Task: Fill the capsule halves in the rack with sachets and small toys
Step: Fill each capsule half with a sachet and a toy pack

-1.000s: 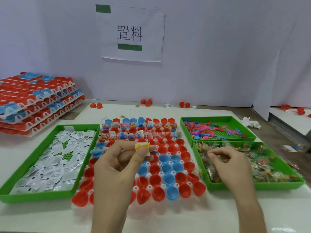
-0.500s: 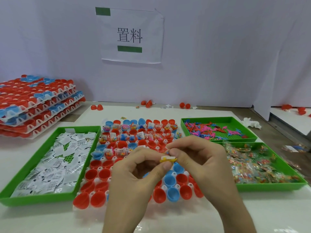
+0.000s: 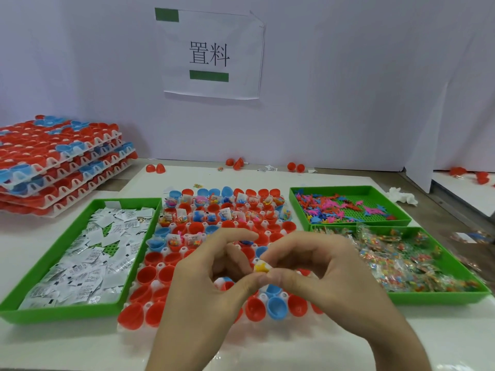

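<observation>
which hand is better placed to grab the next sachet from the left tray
Probably the left hand: it is nearer the sachet tray; the right hand would cross the rack. Both pinch a yellow toy.

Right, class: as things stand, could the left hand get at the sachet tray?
Probably yes. The sachet tray lies open beside the left hand, nothing between them. But that hand and the right hand pinch a yellow piece, so it must let go first.
</observation>
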Demonstrator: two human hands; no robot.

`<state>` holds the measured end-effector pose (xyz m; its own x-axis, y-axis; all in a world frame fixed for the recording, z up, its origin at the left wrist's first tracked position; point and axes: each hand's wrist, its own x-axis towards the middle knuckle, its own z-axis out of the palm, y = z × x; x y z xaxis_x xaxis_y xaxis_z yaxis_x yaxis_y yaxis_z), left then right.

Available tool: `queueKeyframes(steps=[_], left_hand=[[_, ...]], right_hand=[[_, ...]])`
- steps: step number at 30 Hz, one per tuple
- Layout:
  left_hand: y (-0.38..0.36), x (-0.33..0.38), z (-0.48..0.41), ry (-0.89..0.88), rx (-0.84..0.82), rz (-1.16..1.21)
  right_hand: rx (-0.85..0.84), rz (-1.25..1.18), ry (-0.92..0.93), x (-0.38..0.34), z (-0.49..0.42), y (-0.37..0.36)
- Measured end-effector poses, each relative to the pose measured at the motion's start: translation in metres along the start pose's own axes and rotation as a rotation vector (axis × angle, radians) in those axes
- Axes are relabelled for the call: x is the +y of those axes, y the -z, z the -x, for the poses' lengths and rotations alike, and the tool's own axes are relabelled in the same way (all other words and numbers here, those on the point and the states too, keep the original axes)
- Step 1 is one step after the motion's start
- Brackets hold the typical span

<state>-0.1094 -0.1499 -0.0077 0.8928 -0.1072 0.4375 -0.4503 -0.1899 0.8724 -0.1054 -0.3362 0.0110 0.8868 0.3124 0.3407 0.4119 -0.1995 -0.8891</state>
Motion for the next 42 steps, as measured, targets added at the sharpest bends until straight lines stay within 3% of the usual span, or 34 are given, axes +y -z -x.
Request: queueKeyframes(steps=[4,11,19,42], left_hand=[[0.004,0.000,0.001,-0.026,-0.034,0.030],[0.003,0.006,0.002,-0.037,-0.029,0.111],[0.008,-0.003,0.001,-0.082,0.071,0.059],[0.010,-0.005,0.003,-0.075,0.061,-0.013]], right_hand=[[-0.036,-0.096,-0.002,0.002,0.000,0.002],[0.128,-0.114,0.102,0.001,-0.003,-0.006],[0.030,-0.059,0.080,-0.001,-0.003,-0.010],[-0.033,-0.087,-0.004,0.009,-0.006,-0.011]])
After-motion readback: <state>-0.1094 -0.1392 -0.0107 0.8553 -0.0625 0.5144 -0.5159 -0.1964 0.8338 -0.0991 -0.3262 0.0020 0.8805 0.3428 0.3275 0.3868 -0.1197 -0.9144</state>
